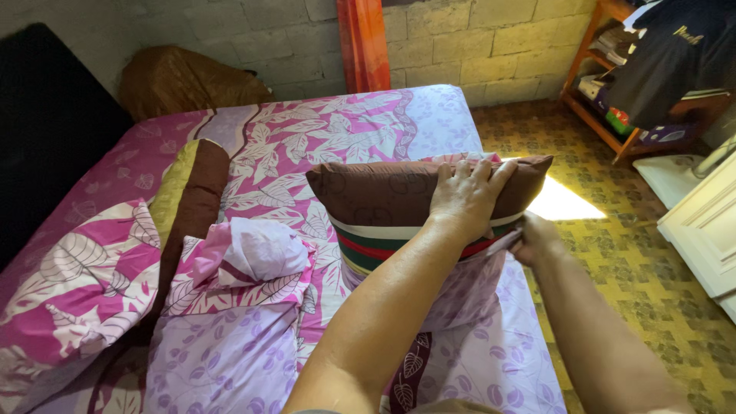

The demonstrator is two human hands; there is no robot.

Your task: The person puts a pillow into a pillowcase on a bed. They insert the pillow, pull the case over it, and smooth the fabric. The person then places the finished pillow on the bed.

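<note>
Two hands work a brown pillow: left hand fingers spread on top, right hand pinching the lilac pillowcase, which could be slipped or bunched.

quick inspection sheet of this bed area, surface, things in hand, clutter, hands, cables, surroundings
surface: bed under a purple and pink leaf-print sheet
job's things: brown pillow with striped band, standing partly inside a lilac pillowcase
clutter: bunched pink cloth, brown-green bolster, pink pillow
hands: left hand presses the pillow top; right hand grips the pillowcase edge
cables: nothing seen
surroundings: block wall, patterned floor, wooden shelf, white cabinet
</note>
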